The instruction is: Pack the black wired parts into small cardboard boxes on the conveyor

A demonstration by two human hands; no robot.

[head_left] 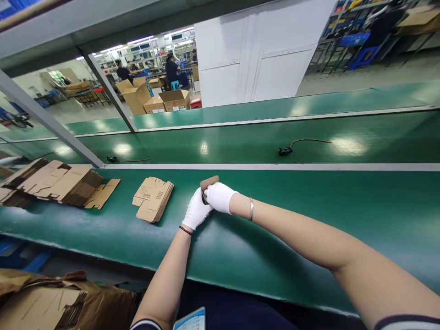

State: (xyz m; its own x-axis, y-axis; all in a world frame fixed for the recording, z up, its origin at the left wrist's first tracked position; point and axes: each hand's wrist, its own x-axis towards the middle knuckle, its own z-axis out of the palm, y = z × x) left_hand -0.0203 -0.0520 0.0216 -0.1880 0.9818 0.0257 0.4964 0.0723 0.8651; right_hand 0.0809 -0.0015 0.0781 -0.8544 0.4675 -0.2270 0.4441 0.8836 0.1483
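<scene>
Both of my hands wear white gloves and meet over the green work surface. My left hand (197, 210) is closed around the near left side of a small brown cardboard box (209, 182). From the right, my right hand (220, 197) grips the same box, its fingers bent at the opening. A dark patch shows between the hands; whether it is the box's inside or an object in it I cannot make out. To the left lies a small stack of flat cardboard box blanks (151, 198), apart from both hands.
Larger piles of flat cardboard blanks (65, 181) lie at the far left. On the belt (237, 142) beyond the pale rail sit two black items (285, 151) with thin reddish cables. A slanted metal post (51, 117) rises at left. An open bag of cardboard (103, 305) stands below.
</scene>
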